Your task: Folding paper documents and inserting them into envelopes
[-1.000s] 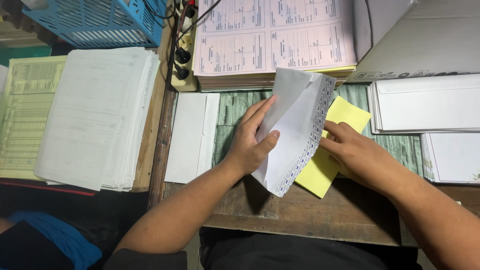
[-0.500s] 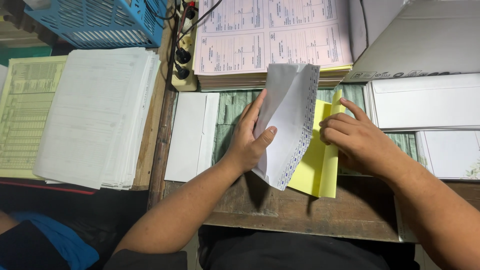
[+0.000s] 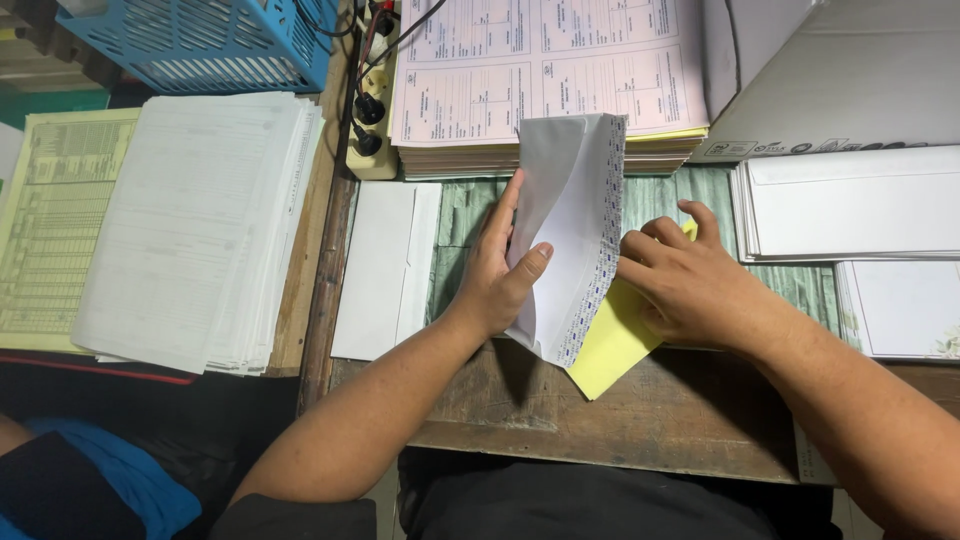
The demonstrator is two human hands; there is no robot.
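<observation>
Fingers (image 3: 520, 215) hold envelope (image 3: 570, 230) over wooden desk (image 3: 620, 425).

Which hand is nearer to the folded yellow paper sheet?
Right. The right hand presses on the folded yellow paper sheet; the left hand holds the white envelope beside it.

The envelope (image 3: 560, 230) is matt white paper, its inner lining printed with a fine blue pattern. The yellow sheet (image 3: 608, 345) is thin, smooth matt paper. The desk (image 3: 600, 420) is rough, worn bare wood, with a greenish plank-patterned covering further back. The pink forms (image 3: 540, 70) are matt paper; the basket (image 3: 200, 40) is glossy blue plastic.
</observation>
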